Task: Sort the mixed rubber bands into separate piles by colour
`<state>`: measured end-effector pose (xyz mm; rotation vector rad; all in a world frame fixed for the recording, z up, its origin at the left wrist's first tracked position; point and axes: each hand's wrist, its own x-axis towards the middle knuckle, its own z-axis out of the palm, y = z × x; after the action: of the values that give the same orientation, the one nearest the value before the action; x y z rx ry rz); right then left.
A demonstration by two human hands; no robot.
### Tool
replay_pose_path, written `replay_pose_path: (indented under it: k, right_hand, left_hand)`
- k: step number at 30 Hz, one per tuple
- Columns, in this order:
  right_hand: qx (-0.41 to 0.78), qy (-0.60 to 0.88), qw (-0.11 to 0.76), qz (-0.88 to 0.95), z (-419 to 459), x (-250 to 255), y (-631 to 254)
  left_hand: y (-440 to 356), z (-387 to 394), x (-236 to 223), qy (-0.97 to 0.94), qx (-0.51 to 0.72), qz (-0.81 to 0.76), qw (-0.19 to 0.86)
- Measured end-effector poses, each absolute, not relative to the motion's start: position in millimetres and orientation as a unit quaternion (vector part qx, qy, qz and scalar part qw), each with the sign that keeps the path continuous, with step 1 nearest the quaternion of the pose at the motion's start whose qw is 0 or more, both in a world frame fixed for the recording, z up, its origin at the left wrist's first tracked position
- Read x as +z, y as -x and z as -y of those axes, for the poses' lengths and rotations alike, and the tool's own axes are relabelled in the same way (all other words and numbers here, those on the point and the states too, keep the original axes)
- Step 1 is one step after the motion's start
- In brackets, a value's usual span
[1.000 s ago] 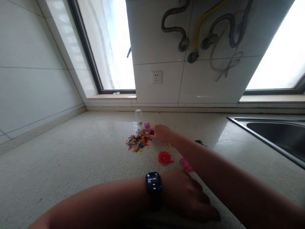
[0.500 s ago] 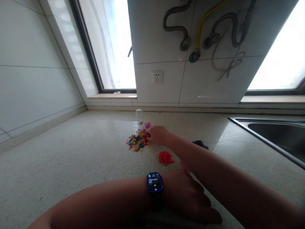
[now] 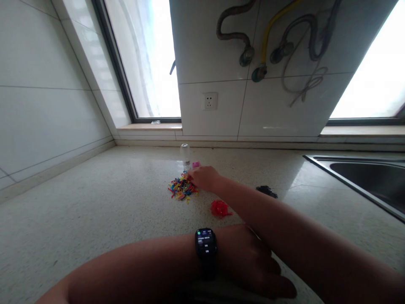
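Note:
A heap of small multicoloured rubber bands (image 3: 181, 188) lies on the speckled counter. My right hand (image 3: 204, 178) reaches to its upper right edge, fingertips drawn together at the bands; what is between them is too small to make out. A small pile of red bands (image 3: 220, 208) lies below my right forearm's near end, and a black pile (image 3: 266, 191) sits beyond the forearm. My left hand (image 3: 248, 257), with a watch (image 3: 205, 242) on its wrist, rests close to me with curled fingers, partly under my right forearm. Whatever it holds is hidden.
Behind the heap stands a clear bottle (image 3: 185, 157), apparently upside down, beside a pink object (image 3: 196, 164). A metal sink (image 3: 357, 181) is set into the counter at right. The tiled wall carries a socket (image 3: 210, 101) and hoses (image 3: 264, 42).
My right hand has shifted slightly left, over the upper right of the heap. The pink bit seen between my forearm and left hand is now covered. My left hand has barely moved.

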<state>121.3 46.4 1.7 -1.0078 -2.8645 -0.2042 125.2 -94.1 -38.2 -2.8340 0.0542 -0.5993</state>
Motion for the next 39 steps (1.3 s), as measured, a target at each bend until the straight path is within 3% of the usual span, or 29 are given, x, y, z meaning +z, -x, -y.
replay_pose_path:
  k: [17,25,39]
  right_hand:
    - [-0.044,0.346,0.047,0.936,-50.5,1.6,-117.6]
    - [0.051,0.383,0.153,0.91,-63.3,4.5,-135.0]
    - [0.345,0.35,0.341,0.801,-52.4,7.5,-198.6]
  left_hand:
    - [-123.6,93.4,-36.2,0.947,-0.291,-0.048,0.128]
    - [-119.1,97.2,-34.7,0.964,-0.24,-0.023,0.115]
    - [-116.1,94.8,-32.9,0.976,-0.183,-0.015,0.114]
